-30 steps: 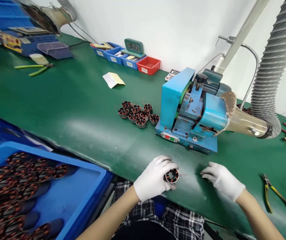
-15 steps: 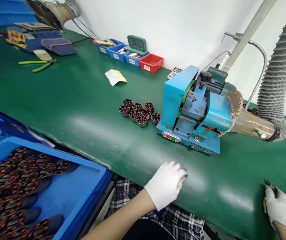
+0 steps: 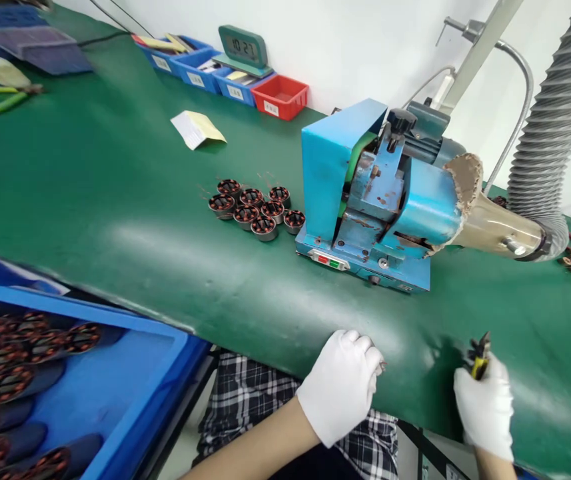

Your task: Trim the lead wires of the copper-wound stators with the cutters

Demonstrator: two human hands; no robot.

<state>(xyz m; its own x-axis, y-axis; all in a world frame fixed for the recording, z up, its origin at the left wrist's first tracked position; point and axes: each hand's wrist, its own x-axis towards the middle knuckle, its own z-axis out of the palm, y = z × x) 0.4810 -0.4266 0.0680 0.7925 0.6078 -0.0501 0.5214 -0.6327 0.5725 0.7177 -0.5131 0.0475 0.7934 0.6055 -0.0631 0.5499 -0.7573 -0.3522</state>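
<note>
The person's left hand (image 3: 341, 385), in a white glove, is curled into a closed fist at the near edge of the green bench (image 3: 115, 200); something small seems to be enclosed in it, with only a thin dark sliver showing past the fingertips, so what it grips cannot be made out. The fist rests on the bench edge, which would steady whatever it holds. To its right and close by, the gloved right hand (image 3: 485, 407) is clamped round the yellow handles of a pair of pliers (image 3: 479, 355), whose dark nose points up and away from the person, tilted toward the left hand. Beyond both hands, further onto the bench, stands a blue machine (image 3: 365, 200) with a ribbed extraction hose (image 3: 548, 133) joined to its funnel end. Just left of that machine, ahead of the left hand, sits a tight cluster of wound stators (image 3: 252, 213), set upright and within reach. Well to the left of the left hand and lower, a blue tray (image 3: 135, 387) holds many more such stators in rows.
</note>
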